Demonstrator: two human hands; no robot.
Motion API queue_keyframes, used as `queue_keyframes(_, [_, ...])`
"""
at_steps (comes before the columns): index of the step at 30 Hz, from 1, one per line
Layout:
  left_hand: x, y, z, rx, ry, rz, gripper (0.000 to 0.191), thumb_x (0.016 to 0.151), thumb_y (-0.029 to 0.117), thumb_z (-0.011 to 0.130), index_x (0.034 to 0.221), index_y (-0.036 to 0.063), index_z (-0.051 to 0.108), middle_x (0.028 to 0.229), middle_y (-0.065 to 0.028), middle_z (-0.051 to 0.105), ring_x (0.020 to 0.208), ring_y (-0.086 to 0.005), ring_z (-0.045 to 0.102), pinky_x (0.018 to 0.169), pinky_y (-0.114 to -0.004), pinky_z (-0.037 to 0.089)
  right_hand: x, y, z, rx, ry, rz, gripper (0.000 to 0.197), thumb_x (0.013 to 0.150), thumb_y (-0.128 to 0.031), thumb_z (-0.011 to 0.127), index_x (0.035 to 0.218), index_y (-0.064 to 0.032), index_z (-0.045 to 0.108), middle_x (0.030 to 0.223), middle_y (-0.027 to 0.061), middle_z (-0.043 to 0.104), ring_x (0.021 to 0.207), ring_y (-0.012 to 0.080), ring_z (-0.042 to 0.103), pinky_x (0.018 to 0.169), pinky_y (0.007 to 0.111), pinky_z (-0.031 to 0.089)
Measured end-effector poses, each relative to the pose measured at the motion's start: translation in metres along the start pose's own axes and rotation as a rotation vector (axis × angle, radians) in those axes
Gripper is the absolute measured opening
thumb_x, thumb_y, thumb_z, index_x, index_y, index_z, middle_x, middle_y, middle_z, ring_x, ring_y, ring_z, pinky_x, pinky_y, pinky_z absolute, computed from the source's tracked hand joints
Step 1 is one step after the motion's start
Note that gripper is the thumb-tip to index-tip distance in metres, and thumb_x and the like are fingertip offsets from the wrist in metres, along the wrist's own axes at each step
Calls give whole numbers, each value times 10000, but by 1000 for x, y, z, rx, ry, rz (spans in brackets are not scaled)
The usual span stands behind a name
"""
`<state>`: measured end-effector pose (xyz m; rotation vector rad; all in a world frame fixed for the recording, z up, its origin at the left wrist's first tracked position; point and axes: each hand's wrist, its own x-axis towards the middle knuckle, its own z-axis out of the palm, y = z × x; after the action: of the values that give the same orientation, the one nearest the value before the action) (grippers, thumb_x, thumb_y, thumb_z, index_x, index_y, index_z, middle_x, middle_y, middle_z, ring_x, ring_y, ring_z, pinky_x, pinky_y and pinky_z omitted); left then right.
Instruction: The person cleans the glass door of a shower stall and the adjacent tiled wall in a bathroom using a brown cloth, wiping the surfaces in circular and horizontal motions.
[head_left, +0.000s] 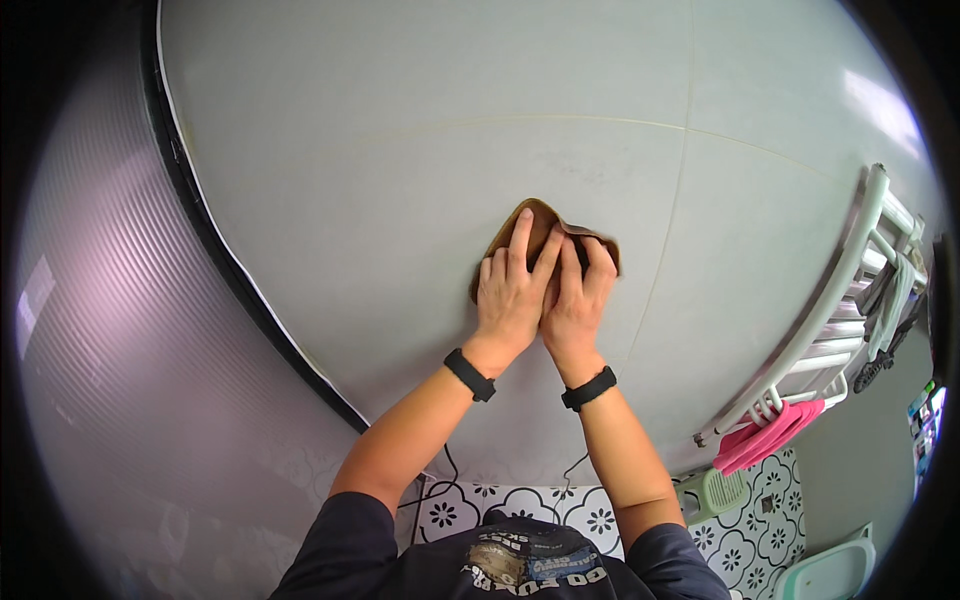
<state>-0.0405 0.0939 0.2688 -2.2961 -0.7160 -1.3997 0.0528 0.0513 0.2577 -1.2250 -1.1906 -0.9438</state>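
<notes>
A brown cloth (541, 238), creased and folded along its upper right edge, lies against the pale grey tiled wall (420, 195). My left hand (513, 296) presses on its left part, the index finger stretched towards the top corner. Close beside it, my right hand (577, 296) bears on the right part with bent fingers, and the two hands touch near the middle. Much of the cloth is hidden beneath them. Black bands (471, 375) circle both wrists. Faint grey smudges (581, 166) show on the wall just above the cloth.
On the right, a white towel rail (847, 270) holds a pink cloth (769, 435) and grey cloths (889, 300). A black-framed ribbed panel (112, 300) borders the wall at left. Below are patterned floor tiles (517, 501), a green plastic stool (712, 495) and a basin (829, 574).
</notes>
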Motion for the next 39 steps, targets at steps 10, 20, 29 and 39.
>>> queue_keyframes(10, [-18, -22, -30, -53, -7, -85, 1223, 581, 299, 950, 1598, 207, 276, 1630, -213, 189, 1210, -381, 415, 1027, -494, 356, 16, 55, -16, -287, 57, 207, 707, 856, -116, 557, 1460, 139, 292, 1544, 384, 236, 1453, 540, 204, 1211, 609, 123])
queue_keyframes(20, [-37, -43, -27, 1, 4, -282, 1108, 602, 337, 936, 1548, 171, 383, 1652, -216, 155, 1209, -383, 379, 1049, -469, 343, 90, -31, 26, -308, -170, -21, 708, 719, -307, 715, 1291, 74, 546, 1539, 268, 368, 1492, 424, 221, 1205, 566, 164])
queue_keyframes(29, [-41, -52, -33, -13, 0, -219, 1121, 634, 327, 920, 1575, 155, 336, 1674, -208, 120, 1221, -361, 363, 1076, -459, 301, -22, 37, -2, -452, -287, 300, 714, 874, -421, 619, 1391, 45, 458, 1431, 303, 432, 1306, 461, 425, 1072, 606, 302])
queue_keyframes(39, [-43, -44, -24, -8, 5, -218, 1136, 663, 262, 916, 1594, 147, 275, 1687, -196, 50, 1221, -373, 347, 1081, -465, 314, -120, 120, 11, -867, -338, 118, 266, 825, -300, 645, 845, -62, 528, 846, 38, 523, 964, 270, 538, 886, 446, 449])
